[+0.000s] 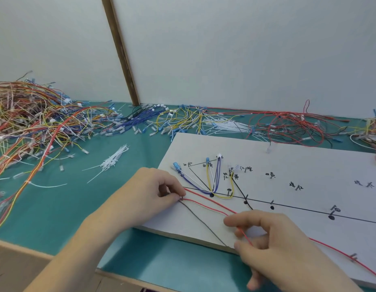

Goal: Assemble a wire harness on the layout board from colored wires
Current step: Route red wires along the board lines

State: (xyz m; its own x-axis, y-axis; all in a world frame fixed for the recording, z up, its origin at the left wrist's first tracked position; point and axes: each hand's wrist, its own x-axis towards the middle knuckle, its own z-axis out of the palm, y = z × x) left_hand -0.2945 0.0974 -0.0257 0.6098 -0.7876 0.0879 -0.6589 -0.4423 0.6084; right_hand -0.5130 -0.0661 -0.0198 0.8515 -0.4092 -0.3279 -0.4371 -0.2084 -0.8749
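While looped on the layout board [288, 157], red wire [206, 202] (both hands [149, 192] [273, 239] pinching).

Left hand [149, 190]: forearm enters from lower left, palm down, fingers curled, thumb and forefinger tips pinched together at near left corner of board, gripping red wire [206, 202] there. Right hand [273, 243]: forearm enters from lower right, back of hand up, over near edge of board. Thumb and forefinger pinch same red wire; remaining fingers curled loosely below. Hands near each other, not touching.
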